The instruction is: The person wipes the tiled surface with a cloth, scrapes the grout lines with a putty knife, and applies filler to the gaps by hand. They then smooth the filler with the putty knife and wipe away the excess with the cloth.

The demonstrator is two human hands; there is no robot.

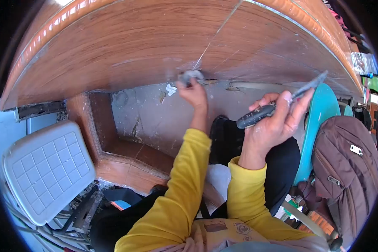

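My left hand (192, 93) is closed on a crumpled grey-white rag (192, 77). The rag is against the lower edge of the wood-patterned tiled panel (155, 46), where a pale joint line meets it. Raised on the right, my right hand (275, 119) grips a putty knife (258, 116) by its dark, speckled handle. Its grey blade points up and to the right, partly covered by my fingers. A small scrap of white paper (171, 89) lies on the floor just left of my left hand.
A grey plastic stool (50, 172) stands at the left beside a low wood-patterned ledge (113, 170). At the right are a teal plastic object (319, 122) and a brown backpack (344, 168). The dusty floor (149, 113) has debris on it.
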